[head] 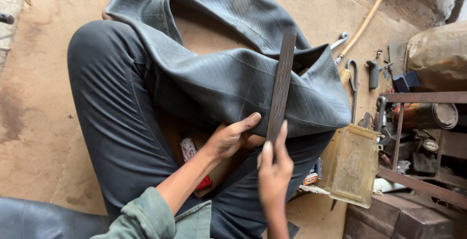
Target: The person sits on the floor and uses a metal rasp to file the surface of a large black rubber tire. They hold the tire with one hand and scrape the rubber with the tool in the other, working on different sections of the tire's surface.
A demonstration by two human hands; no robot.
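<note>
Right hand is wrapped around the bottom end of a long, flat, dark metal rasp-like file, fingers closed on it, index finger running up the blade. Left hand is pinching the edge of the big floppy black rubber inner tube, thumb on top, holding it down over the person's lap in dark trousers. The file lies flat across the tube's ribbed surface, pointing away from the body.

What I'd worry about: the rubber is loose and folded, so if the left hand's pinch lets go, it'll bunch up under the file and get gouged. That thumb also sits just beside the blade, so a sideways skid could scrape it. There's a yellowish plastic tray right by the knee too, easy to knock.
</note>
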